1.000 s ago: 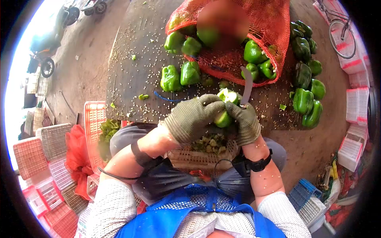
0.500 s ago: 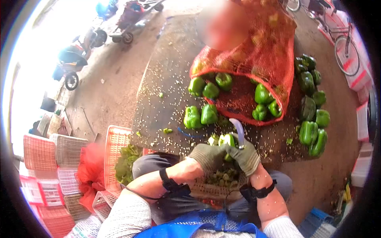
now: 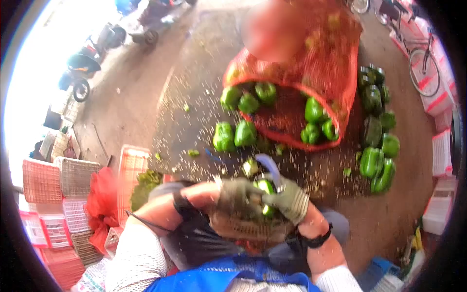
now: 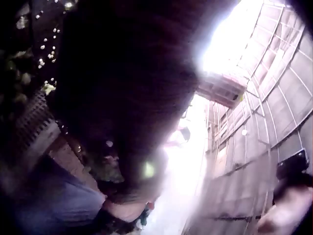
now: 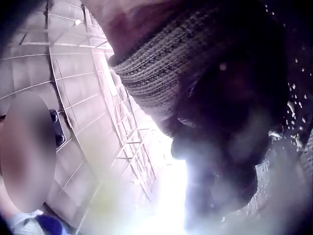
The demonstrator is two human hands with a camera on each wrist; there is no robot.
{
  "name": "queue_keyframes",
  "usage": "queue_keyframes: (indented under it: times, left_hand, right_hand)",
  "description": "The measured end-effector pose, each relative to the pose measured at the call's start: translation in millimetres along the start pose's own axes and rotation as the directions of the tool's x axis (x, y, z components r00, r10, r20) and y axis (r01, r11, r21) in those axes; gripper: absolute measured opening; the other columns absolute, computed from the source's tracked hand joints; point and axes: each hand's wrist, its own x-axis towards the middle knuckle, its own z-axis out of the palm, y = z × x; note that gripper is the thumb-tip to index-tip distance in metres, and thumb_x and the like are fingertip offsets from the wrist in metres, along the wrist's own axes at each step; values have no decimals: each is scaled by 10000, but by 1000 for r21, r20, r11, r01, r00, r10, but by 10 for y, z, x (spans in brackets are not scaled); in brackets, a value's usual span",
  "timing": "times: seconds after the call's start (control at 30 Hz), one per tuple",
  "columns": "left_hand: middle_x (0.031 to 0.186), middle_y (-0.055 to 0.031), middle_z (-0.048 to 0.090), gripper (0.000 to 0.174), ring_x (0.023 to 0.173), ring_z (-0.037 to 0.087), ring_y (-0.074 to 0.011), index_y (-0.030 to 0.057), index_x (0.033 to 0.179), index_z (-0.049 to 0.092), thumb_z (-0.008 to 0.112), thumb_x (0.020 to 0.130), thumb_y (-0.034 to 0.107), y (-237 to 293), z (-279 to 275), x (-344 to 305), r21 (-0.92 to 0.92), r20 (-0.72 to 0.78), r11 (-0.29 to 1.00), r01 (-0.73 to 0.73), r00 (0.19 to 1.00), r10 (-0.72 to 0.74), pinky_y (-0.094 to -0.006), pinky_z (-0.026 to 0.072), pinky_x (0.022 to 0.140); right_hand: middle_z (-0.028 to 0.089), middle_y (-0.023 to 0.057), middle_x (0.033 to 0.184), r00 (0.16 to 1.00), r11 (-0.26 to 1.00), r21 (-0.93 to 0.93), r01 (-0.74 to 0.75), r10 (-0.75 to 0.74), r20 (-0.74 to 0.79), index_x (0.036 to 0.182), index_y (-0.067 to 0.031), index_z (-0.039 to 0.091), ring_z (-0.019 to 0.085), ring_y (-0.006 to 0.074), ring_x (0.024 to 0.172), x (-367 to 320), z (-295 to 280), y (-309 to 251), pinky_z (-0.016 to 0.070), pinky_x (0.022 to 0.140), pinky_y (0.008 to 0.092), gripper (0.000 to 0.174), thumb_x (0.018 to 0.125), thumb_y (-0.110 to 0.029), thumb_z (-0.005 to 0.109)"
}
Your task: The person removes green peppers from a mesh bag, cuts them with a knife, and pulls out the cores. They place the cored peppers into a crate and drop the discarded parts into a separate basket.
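In the head view both gloved hands meet above a basket in the lap. The left hand [image 3: 241,197] grips a green pepper [image 3: 266,187], partly hidden by the fingers. A knife with a curved pale blade [image 3: 268,167] sticks up from the right hand [image 3: 288,198], which curls round its handle against the pepper. Just past the hands a pale green cut piece [image 3: 250,167] lies on the board. Both wrist views are dark and blurred: the left glove [image 4: 127,83] and the right glove [image 5: 215,107] fill them, and the pepper cannot be made out there.
A red mesh sack [image 3: 311,53] of peppers lies open on the seed-strewn board [image 3: 189,121]. Two whole peppers [image 3: 224,136] stand left of its mouth; a row of peppers [image 3: 372,162] is at the right. An orange crate [image 3: 127,170] of green scraps stands left, near stacked crates [image 3: 43,181].
The head view has shifted, so the board and sack sit lower than a second ago. A pale cut piece now lies apart from the held pepper. The hands still hold pepper and knife.
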Motion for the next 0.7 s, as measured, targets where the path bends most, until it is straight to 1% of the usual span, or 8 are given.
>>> queue_keyframes:
  times: [0.13,0.3,0.33,0.37,0.43,0.5,0.57,0.7]
  left_hand:
    - [994,-39,719,375,913,657,-115,55,1084,673,839,766,163,666,-25,-448,-177,-379,980,-96,925,22,-269,534,798]
    - [977,-60,712,435,889,656,-141,41,1111,663,845,747,195,616,-13,-507,118,-107,983,-141,982,153,-310,535,784]
    - [978,-79,709,463,917,659,-158,40,1156,647,838,765,198,613,64,-455,81,-33,990,115,993,-113,-334,532,805]
    - [1007,-95,701,470,924,667,-168,54,1187,638,829,777,182,622,106,-452,592,-53,794,-135,977,205,-336,532,806]
    - [1024,-118,688,473,946,670,-215,76,1192,629,827,775,180,597,150,-557,429,-317,894,-129,906,282,-345,534,807]
    - [1090,-118,659,447,1039,640,-310,66,1096,627,843,735,216,626,178,-570,672,-529,710,-208,536,658,-378,534,834]
    - [1128,-118,640,397,1091,613,-344,61,1094,623,773,760,213,740,198,-492,902,-280,395,-172,463,841,-420,526,883]
    - [1155,-123,635,316,1139,597,-351,70,1102,621,653,802,165,599,339,-422,942,-181,289,-174,462,868,-454,531,913]
  right_hand:
    - [587,27,1173,991,936,342,-83,114,-74,1525,-99,294,544,110,1070,19,-108,-76,442,971,266,826,785,-113,660]
    - [612,58,1151,942,880,473,-51,200,-271,1367,-25,483,612,133,986,-50,-266,-151,513,890,279,620,804,-205,670]
    - [613,64,1157,933,876,479,-64,222,-283,1375,-22,476,616,140,989,-54,-270,-176,515,889,283,628,809,-218,665]
    - [612,69,1164,931,874,482,-56,221,-291,1381,-19,471,618,147,996,-47,-255,-174,516,891,287,632,815,-227,660]
    - [611,81,1180,933,875,484,-18,189,-307,1391,-15,464,621,161,1013,-24,-217,-146,517,896,294,635,827,-239,648]
    - [602,108,1226,955,901,432,41,91,-281,1392,-4,463,615,184,1069,60,-229,-21,510,929,311,601,854,-228,609]
    - [599,124,1252,959,843,528,97,62,-275,1391,-1,461,610,190,1092,48,-105,-15,509,947,319,574,863,-194,576]
    - [619,136,1210,967,776,624,94,77,-242,1420,-5,419,651,174,945,32,189,-110,563,795,306,634,920,-322,647]
